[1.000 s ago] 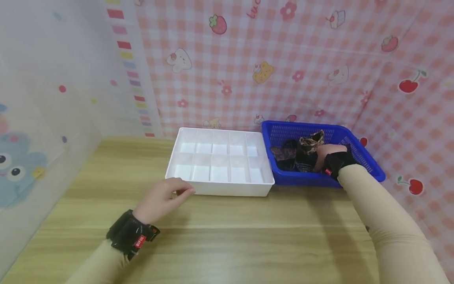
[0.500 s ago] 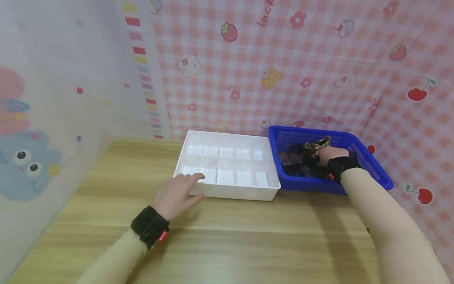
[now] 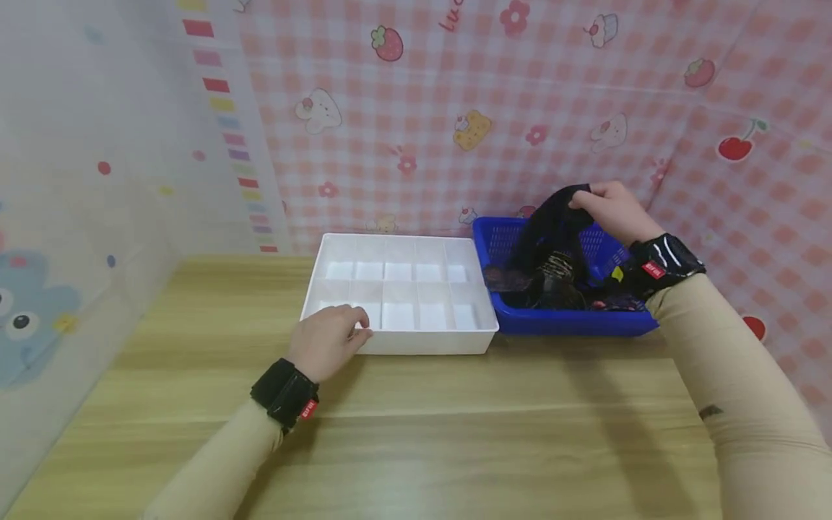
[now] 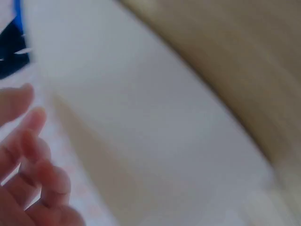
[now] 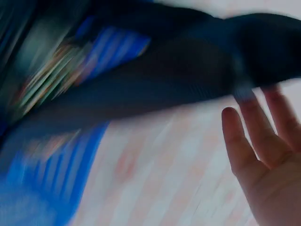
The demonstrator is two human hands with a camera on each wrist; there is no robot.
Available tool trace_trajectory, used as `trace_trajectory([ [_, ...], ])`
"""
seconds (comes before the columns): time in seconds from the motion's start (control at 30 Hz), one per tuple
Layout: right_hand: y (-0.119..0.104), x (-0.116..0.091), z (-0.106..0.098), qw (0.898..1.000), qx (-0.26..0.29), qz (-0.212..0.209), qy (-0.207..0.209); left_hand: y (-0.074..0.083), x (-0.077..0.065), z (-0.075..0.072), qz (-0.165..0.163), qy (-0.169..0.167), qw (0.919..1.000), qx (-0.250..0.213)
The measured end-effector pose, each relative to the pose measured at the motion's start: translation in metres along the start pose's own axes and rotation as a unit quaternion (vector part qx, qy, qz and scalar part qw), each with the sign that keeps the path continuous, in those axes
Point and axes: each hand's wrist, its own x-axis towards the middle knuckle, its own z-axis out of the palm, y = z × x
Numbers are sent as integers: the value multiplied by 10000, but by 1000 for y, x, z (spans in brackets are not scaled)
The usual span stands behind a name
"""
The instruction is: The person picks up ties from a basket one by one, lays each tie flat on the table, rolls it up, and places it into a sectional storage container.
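Observation:
My right hand [image 3: 617, 211] pinches one end of a long black sock [image 3: 554, 215], thin and sheer-looking, raised over the blue basket [image 3: 575, 323]. The sock's lower end hangs among other dark fabric pieces, and where it ends is hidden. In the right wrist view, the blurred sock [image 5: 178, 70] stretches across above the fingers. My left hand [image 3: 327, 341], fingers loosely bent and holding nothing, is at the front left corner of a white divided box [image 3: 422, 343]. Whether it touches the rim I cannot tell; the left wrist view shows the fingers beside the box's pale wall [image 4: 141, 103].
Two rows of compartments in the white box show bare bottoms where visible. The basket stands close against the box's right side. Several dark patterned fabric pieces [image 3: 559, 285] lie in it. Behind is a checked cloth wall [image 3: 403, 108]; wooden tabletop [image 3: 422, 433] extends in front.
My right hand has risen out of the basket, pulling the black sock upward. The left hand's fingers, spread half a second ago, are now more bent near the box corner. The head view shifted.

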Motion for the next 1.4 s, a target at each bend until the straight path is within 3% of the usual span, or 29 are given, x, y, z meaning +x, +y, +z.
trace_trajectory([
  [0.1, -36, -8, 21, 9901, 1403, -50, -32, 12, 12, -10, 194, 339, 9971, -648],
  [0.23, -86, -24, 54, 9533, 2886, -344, -825, 40, 42, -27, 770, 1127, 9816, -1337],
  [0.3, -107, -33, 70, 9337, 3274, -429, -1386, 54, 56, -34, 1179, 1520, 9722, -1335],
  [0.37, -122, -41, 85, 9221, 3378, -458, -1832, 66, 65, -38, 1760, 1906, 9611, -950],
  [0.43, -131, -46, 96, 9135, 3410, -399, -2185, 76, 67, -37, 2503, 2418, 9375, -62],
  [0.53, -137, -48, 109, 8956, 3647, -94, -2545, 87, 60, -26, 3458, 3098, 8705, 1632],
  [0.57, -137, -47, 111, 8903, 3724, 49, -2620, 90, 57, -21, 3631, 3163, 8499, 2138],
  [0.6, -136, -46, 113, 8845, 3803, 162, -2699, 91, 53, -15, 3727, 3095, 8358, 2583],
  [0.63, -135, -45, 115, 8789, 3875, 260, -2768, 92, 50, -10, 3763, 2864, 8311, 2926],
  [0.67, -133, -44, 117, 8743, 3926, 314, -2838, 93, 47, -5, 3753, 2548, 8323, 3185],
  [0.73, -129, -43, 120, 8709, 3944, 407, -2904, 91, 45, 3, 3583, 1948, 8421, 3528],
  [0.83, -119, -43, 123, 8667, 4022, 431, -2920, 89, 45, 7, 3249, 1693, 8605, 3540],
  [0.9, -109, -45, 124, 8714, 3967, 303, -2869, 87, 46, 4, 3000, 1780, 8870, 3025],
  [0.93, -103, -47, 124, 8777, 3869, 164, -2823, 87, 47, 0, 2793, 1786, 9083, 2553],
  [1.0, -88, -51, 123, 8942, 3594, -200, -2661, 88, 48, -11, 2197, 1686, 9531, 1219],
  [1.03, -79, -54, 122, 9053, 3373, -456, -2541, 88, 48, -17, 1825, 1573, 9699, 361],
  [1.07, -70, -57, 123, 9147, 3137, -705, -2448, 88, 49, -23, 1427, 1458, 9773, -569],
  [1.1, -62, -60, 125, 9216, 2901, -979, -2385, 88, 49, -29, 1029, 1298, 9738, -1560],
  [1.13, -55, -63, 127, 9244, 2710, -1241, -2378, 88, 50, -35, 659, 1131, 9594, -2499],
  [1.17, -49, -67, 131, 9223, 2597, -1510, -2430, 88, 49, -37, 326, 940, 9360, -3377],
  [1.23, -45, -75, 139, 9118, 2518, -1923, -2612, 87, 47, -37, -256, 537, 8782, -4747],
  [1.27, -46, -79, 143, 9027, 2594, -2105, -2712, 88, 46, -34, -462, 329, 8544, -5166],
  [1.3, -48, -82, 147, 8939, 2702, -2279, -2758, 88, 44, -30, -573, 134, 8387, -5413],
  [1.33, -52, -85, 151, 8876, 2854, -2341, -2755, 87, 42, -24, -590, -31, 8323, -5511],
  [1.37, -56, -87, 154, 8828, 2992, -2445, -2671, 87, 39, -18, -588, -169, 8334, -5493],
  [1.4, -61, -89, 157, 8793, 3140, -2484, -2579, 87, 37, -12, -577, -278, 8436, -5331],
])
